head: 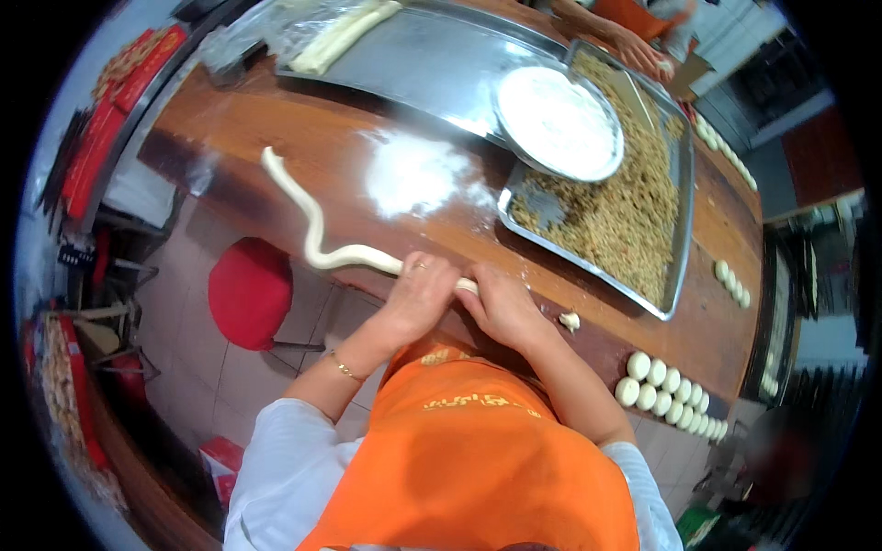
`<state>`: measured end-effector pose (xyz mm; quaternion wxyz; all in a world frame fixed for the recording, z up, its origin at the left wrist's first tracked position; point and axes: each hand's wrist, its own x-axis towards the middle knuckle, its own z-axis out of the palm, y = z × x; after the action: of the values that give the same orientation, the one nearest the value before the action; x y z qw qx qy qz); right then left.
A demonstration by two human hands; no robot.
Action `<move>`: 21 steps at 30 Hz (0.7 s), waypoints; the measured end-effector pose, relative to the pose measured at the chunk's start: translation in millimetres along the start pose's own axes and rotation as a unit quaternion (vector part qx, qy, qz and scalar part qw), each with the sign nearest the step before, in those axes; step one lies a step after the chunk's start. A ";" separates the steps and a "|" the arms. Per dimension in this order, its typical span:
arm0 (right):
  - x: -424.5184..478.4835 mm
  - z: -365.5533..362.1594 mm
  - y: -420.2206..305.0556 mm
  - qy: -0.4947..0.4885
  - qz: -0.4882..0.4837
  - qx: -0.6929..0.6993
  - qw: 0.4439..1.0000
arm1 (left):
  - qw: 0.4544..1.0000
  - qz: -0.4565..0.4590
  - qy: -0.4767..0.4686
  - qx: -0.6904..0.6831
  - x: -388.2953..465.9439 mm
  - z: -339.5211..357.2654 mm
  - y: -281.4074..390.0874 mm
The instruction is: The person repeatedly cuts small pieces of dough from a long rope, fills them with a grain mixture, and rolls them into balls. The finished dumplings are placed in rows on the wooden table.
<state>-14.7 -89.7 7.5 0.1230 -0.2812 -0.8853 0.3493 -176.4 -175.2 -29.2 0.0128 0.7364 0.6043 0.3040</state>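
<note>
A long rope of pale dough [313, 227] winds across the wooden table [227, 131] to its near edge. My left hand [427, 286] is closed over the rope near its right end. Beside it, my right hand [497, 299] has its thumb and fingers at the short dough end that sticks out between the hands. A small scrap of dough [570, 321] lies to the right of my right hand. Rows of round dough balls [663, 401] line the table's near right edge. White flour [417, 172] is spread beyond my hands.
A metal tray of crumbly filling [613, 234] stands at the right, with a bowl of white powder [559, 124] on its edge. Behind is a steel tray [413, 52] with dough logs [344, 34]. Another person's hand [641, 55] is at the far side. A red stool [250, 294] stands left.
</note>
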 end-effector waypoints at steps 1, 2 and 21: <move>-1.1 0.0 0.7 -0.016 0.007 -0.036 0.999 | 1.000 0.000 0.002 0.004 -0.4 5.2 0.4; -1.0 0.0 0.8 -0.031 0.014 -0.073 0.997 | 1.000 0.001 0.004 0.008 -0.3 9.3 1.0; -67.0 -42.3 41.6 0.061 0.203 0.436 0.874 | 0.998 -0.050 -0.027 0.011 -16.5 -42.3 -31.1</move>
<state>74.3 -80.7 8.1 0.2130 -0.3934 -0.5570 0.6997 -224.8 -196.3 -13.9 0.0363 0.7136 0.6429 0.2760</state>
